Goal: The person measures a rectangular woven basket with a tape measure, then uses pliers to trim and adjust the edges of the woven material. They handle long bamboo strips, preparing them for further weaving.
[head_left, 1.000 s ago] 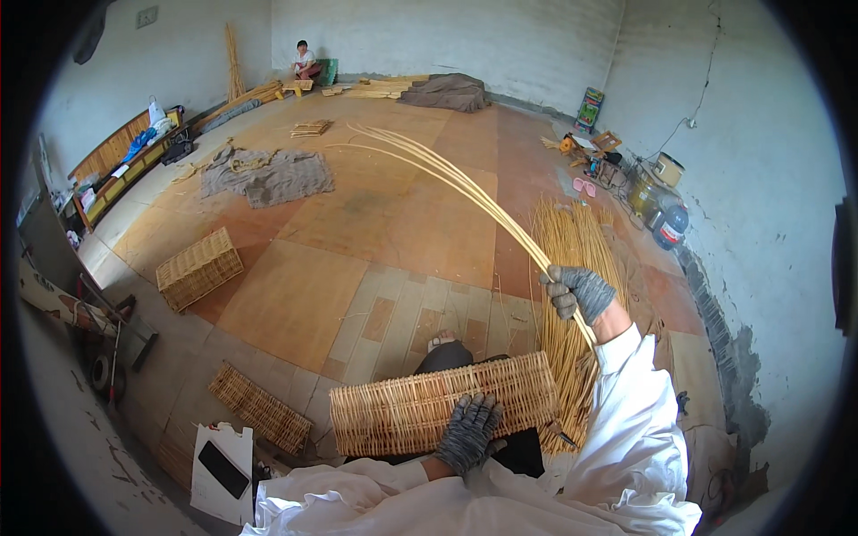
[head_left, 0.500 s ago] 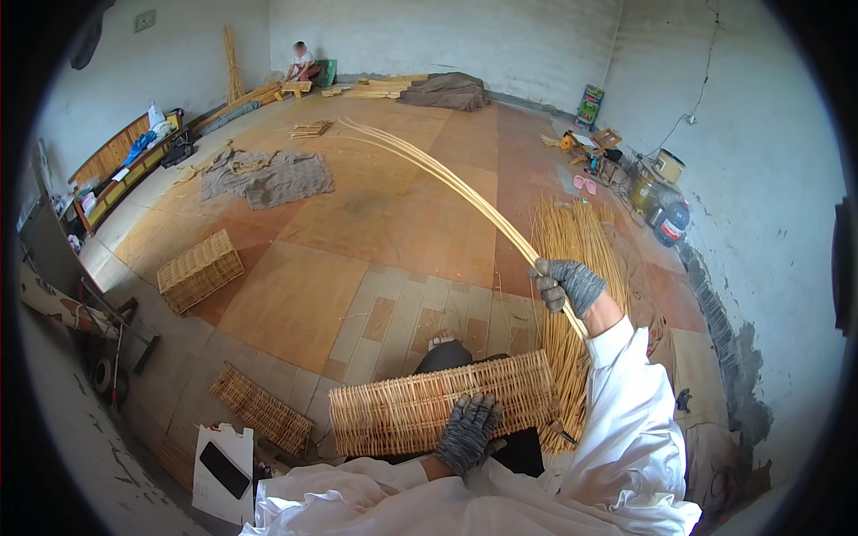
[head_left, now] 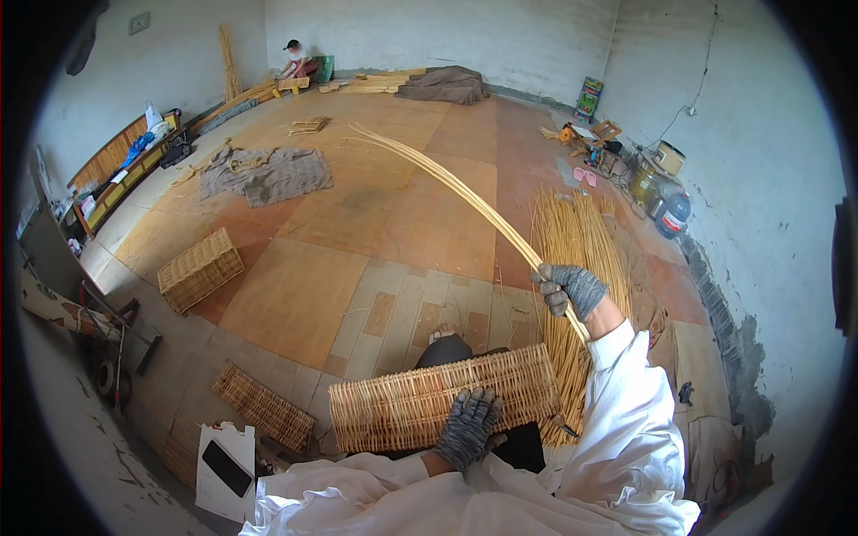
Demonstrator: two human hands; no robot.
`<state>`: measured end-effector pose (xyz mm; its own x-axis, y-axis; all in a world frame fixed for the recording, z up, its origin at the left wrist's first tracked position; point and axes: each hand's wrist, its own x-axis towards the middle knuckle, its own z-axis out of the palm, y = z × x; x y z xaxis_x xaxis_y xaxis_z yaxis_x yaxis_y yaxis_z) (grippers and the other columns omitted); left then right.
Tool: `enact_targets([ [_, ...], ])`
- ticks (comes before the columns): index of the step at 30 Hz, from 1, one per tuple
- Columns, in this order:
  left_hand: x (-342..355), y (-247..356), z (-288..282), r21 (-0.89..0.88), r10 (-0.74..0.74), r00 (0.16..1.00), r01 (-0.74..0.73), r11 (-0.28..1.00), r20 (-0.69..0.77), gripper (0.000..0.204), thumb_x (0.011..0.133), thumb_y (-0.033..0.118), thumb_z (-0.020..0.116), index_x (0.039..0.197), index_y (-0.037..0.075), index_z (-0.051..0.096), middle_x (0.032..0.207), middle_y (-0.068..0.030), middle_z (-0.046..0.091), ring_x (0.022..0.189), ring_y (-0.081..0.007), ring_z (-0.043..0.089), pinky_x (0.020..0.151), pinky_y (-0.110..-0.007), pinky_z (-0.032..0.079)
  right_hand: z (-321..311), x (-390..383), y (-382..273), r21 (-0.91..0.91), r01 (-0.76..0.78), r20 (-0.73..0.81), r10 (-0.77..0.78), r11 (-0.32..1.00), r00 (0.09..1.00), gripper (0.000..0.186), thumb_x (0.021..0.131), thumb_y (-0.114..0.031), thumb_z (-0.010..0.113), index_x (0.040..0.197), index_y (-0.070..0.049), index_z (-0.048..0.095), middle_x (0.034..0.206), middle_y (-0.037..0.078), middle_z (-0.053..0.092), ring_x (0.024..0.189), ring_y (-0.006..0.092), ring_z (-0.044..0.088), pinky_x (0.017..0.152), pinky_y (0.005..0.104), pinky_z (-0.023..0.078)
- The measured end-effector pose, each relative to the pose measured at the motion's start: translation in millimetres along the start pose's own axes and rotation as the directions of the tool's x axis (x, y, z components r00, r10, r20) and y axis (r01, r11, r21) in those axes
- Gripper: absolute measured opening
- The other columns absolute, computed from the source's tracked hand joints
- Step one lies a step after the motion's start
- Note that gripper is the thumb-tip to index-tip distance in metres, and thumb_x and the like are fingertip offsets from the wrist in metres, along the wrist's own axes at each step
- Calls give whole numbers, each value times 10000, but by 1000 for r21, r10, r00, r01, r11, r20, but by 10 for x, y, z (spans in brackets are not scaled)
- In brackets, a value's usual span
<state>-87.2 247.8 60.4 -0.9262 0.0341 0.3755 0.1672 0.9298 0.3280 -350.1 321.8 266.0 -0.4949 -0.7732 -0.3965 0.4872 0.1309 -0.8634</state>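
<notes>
A long woven wicker basket [head_left: 384,413] lies across my lap. My left hand [head_left: 468,429], in a dark grey glove, rests flat on its side with the fingers spread. Out to the right, my right hand [head_left: 574,290] wears the same kind of glove and is closed around a small bundle of long peeled wicker rods [head_left: 474,198]. The rods arch forward and to the left, their thin ends over the floor. Beneath my right forearm lies a thick pile of loose wicker rods [head_left: 581,241].
Another wicker basket [head_left: 201,270] and a flat woven piece [head_left: 264,406] lie to the left. A phone [head_left: 227,468] rests on white board [head_left: 214,505] near my left side. Grey cloth [head_left: 268,177] covers part of the floor. A person [head_left: 299,67] sits at the far wall.
My right hand has sunk slightly, and the rod tips have shifted a little down and to the right. My left hand stays on the basket.
</notes>
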Motion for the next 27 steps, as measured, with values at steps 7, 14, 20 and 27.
enact_targets([
  [7,16,8,-7,-10,-3,1000,3,1000,31,751,770,485,597,1314,9,395,1353,-193,371,1307,-353,291,1104,-499,147,-27,-252,334,-235,40,-243,-99,971,965,234,877,-315,596,857,-84,570,572,-54,450,405,51,367,354,204,287],
  [14,123,-120,-161,-452,-154,981,193,871,122,707,797,417,655,1319,13,403,1294,-179,453,1237,-337,404,1050,-465,303,-265,-878,1118,-435,77,-328,-237,897,915,310,875,-372,580,748,-90,556,540,-47,440,399,49,383,332,190,282],
  [20,1168,-1080,-672,-954,-496,823,175,-243,277,760,800,484,656,1282,-34,377,1195,-174,520,1110,-257,522,934,-391,467,-611,-1778,1818,-582,47,-335,-293,811,895,345,883,-375,565,700,-83,539,529,-16,473,405,70,415,356,214,310],
  [27,1930,-2143,-676,-749,-601,793,-335,-572,105,406,840,328,658,1079,34,514,1026,-106,581,960,-256,579,867,-374,521,-1552,-3106,3293,-704,-240,-567,-325,669,757,404,774,-423,674,760,-19,660,571,7,538,502,98,459,451,283,375],
])
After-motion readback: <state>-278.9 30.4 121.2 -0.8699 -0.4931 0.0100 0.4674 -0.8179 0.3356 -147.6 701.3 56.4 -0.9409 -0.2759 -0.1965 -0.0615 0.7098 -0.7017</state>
